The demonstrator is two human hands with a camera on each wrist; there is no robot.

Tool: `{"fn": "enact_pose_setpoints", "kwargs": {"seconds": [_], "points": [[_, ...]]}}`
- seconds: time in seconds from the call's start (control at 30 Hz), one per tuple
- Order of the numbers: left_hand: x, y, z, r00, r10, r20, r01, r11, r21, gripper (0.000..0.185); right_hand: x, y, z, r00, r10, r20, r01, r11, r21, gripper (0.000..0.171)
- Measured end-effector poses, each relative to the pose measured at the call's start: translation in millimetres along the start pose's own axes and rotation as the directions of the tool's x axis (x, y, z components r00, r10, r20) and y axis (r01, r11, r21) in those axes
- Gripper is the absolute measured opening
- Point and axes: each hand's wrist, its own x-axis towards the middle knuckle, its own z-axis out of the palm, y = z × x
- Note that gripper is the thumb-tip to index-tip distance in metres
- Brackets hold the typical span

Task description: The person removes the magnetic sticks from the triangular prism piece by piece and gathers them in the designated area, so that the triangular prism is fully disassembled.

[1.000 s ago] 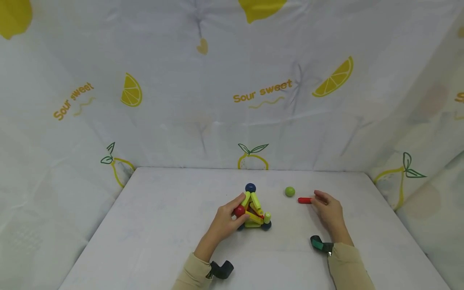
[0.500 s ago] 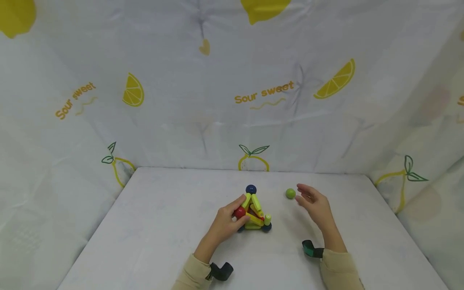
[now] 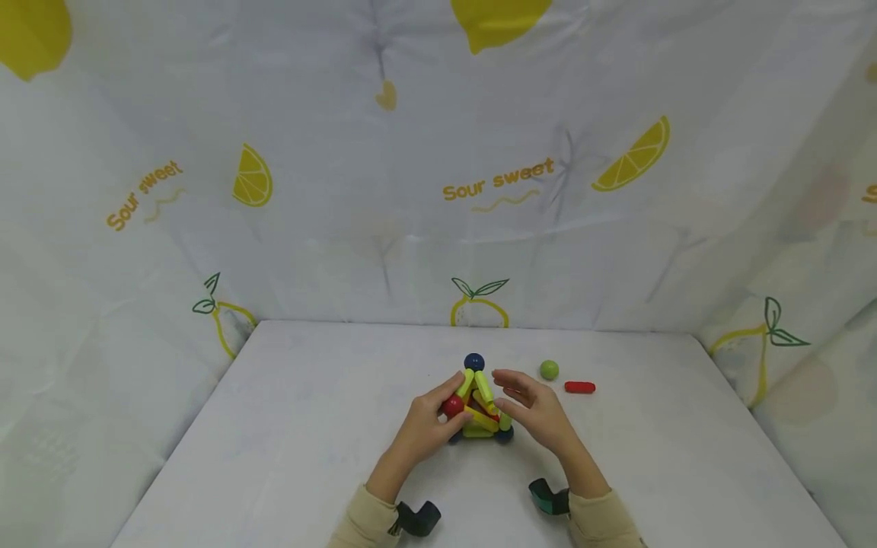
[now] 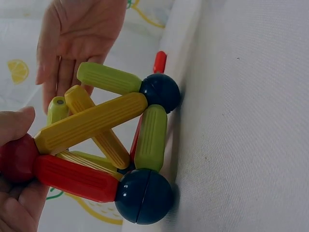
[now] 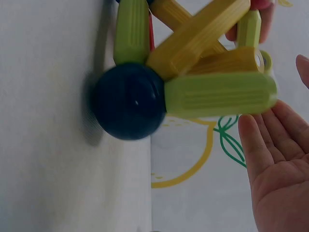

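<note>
My left hand (image 3: pixel 425 428) grips the red ball (image 4: pixel 18 159) at the upper corner of a structure of magnetic rods and balls, thumb and fingers on either side of it. The structure stands on dark blue balls (image 4: pixel 145 195), joined by lime, yellow and red rods. One lime rod (image 5: pixel 219 94) sticks up from a blue ball (image 5: pixel 129 100), its upper end attached to nothing. Close to that rod, on the structure's right side, is my right hand (image 3: pixel 537 411), palm inward and fingers spread, with nothing in its grasp.
Behind and to the right of the structure, a lime green ball (image 3: pixel 550 370) lies on the white table (image 3: pixel 308 426). A red rod (image 3: pixel 579 387) lies just right of it. A lemon-print cloth (image 3: pixel 356 251) hangs along the back edge.
My right hand has left the red rod, passed the green ball and come left to the structure. The rod lies about where it was. My left hand keeps its hold on the red ball.
</note>
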Motion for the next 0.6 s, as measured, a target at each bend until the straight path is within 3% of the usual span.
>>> {"fn": "enact_pose_setpoints", "kwargs": {"seconds": [0.13, 0.33, 0.6], "points": [[0.6, -0.8, -0.7, 1.000, 0.017, -0.006, -0.017, 1.000, -0.002, 0.060, 1.0, 5.1, 15.6, 1.000, 0.014, -0.004, -0.014, 1.000, 0.012, 0.048], [0.8, -1.0, -0.7, 0.999, 0.051, -0.017, -0.051, 0.999, 0.009, 0.059, 2.3, 15.1, 29.6, 0.992, 0.043, -0.122, -0.042, 0.999, 0.011, 0.048], [-1.1, 1.7, -0.2, 1.000, 0.016, -0.013, -0.016, 1.000, -0.008, 0.060, 2.1, 14.1, 35.0, 0.973, 0.073, -0.217, -0.077, 0.997, -0.012, 0.036]]}}
